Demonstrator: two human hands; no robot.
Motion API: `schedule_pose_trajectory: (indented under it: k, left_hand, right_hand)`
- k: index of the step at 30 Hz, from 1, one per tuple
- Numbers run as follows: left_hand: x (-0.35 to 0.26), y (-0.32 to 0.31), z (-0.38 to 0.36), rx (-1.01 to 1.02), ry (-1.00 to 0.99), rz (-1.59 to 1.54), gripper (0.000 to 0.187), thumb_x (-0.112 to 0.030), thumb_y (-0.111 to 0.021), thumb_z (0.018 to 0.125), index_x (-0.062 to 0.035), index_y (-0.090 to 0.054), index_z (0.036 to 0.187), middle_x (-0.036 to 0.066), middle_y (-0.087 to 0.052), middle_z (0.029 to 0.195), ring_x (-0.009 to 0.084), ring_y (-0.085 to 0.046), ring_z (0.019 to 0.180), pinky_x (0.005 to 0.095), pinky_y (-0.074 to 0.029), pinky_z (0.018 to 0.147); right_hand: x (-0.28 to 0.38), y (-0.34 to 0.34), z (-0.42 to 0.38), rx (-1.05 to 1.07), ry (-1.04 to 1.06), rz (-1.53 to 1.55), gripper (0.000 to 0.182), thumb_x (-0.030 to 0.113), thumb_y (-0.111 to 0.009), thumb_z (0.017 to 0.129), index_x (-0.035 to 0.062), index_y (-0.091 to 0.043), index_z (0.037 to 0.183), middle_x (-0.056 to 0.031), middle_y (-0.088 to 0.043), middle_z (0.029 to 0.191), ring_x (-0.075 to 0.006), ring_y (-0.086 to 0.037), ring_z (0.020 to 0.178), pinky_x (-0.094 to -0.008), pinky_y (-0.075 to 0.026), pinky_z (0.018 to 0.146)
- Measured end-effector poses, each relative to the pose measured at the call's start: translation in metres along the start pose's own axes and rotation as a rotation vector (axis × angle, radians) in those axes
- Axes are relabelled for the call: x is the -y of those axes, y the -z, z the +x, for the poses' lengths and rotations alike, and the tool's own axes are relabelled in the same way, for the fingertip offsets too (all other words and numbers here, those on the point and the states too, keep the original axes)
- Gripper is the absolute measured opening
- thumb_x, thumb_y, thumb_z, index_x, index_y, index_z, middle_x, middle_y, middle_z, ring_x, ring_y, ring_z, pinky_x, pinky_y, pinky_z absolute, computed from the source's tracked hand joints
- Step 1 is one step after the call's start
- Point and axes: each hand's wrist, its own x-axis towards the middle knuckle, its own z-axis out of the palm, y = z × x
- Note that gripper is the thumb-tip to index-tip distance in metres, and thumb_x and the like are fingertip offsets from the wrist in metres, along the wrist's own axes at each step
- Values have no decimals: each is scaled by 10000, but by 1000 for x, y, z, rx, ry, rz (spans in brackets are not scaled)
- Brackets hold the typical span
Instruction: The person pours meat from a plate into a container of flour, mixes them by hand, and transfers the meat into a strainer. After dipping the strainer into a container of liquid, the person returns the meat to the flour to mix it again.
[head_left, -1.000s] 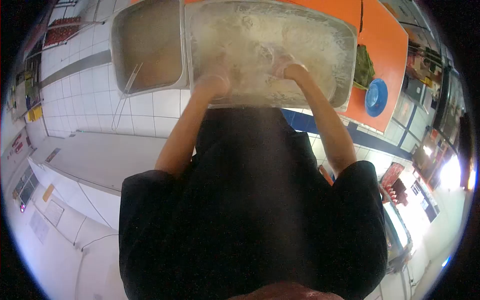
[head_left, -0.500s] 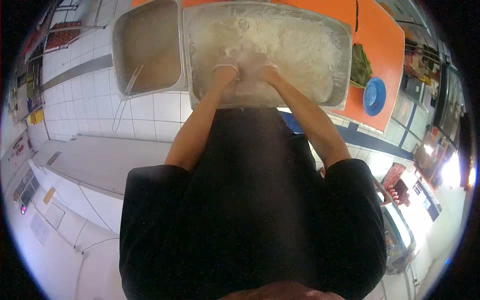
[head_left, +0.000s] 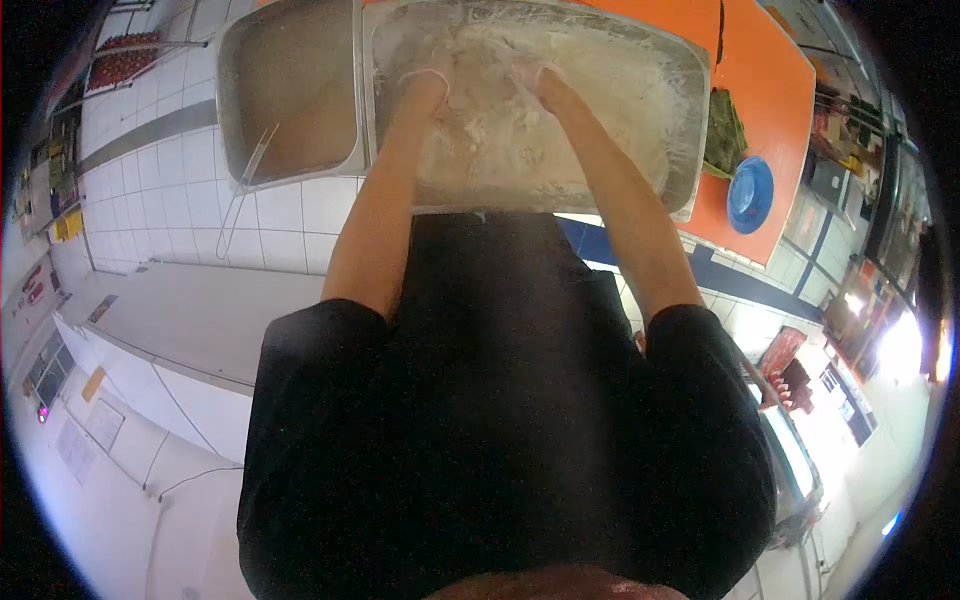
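A large metal tub (head_left: 700,130) holds pale flour (head_left: 610,110), with a lumpy, damp-looking patch of dough (head_left: 480,135) near its middle. My left hand (head_left: 432,72) reaches into the flour toward the tub's far left part. To the right of it, my right hand (head_left: 530,76) is also down in the flour, a short way apart from the left. Both hands are coated pale up to the wrists. Their fingers are blurred and partly buried, so what they grip, if anything, cannot be seen.
Left of the tub is a second metal basin (head_left: 290,90) with brownish contents and a wire-handled tool (head_left: 250,175) across its rim. On the orange table (head_left: 775,110) lie a green cloth-like item (head_left: 724,135) and a blue bowl (head_left: 750,195). A white counter (head_left: 200,310) stands at left.
Both hands have moved away from my body toward the tub's far side, and a little farther apart. The lumpy patch in the middle now shows between my forearms.
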Motion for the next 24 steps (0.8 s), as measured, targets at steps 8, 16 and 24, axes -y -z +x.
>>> schedule_pose_trajectory:
  k: [8,16,24]
  left_hand:
    - [40,-21,-5,199,-71,123,575,-331,-463,1009,-79,-363,1516,199,-339,1554,373,-365,1400,471,-320,1141]
    - [44,-34,-87,237,-163,296,577,-322,-483,999,-54,-379,1499,215,-390,1495,378,-410,1355,475,-346,1114]
    - [39,-38,-59,196,-125,260,562,-306,-519,981,-7,-427,1447,242,-495,1368,388,-502,1255,484,-399,1055]
  right_hand:
    - [-45,-11,19,18,-13,0,621,454,-552,971,106,-455,1476,-131,-484,1469,-302,-463,1332,-394,-397,1082]
    - [-40,-49,-76,-52,198,-1052,685,383,-650,903,130,-391,1485,-195,-514,1419,-337,-528,1281,-414,-398,1106]
    - [44,-77,-99,-146,167,-1050,679,349,-744,809,89,-489,1381,-245,-601,1262,-354,-642,1106,-457,-549,876]
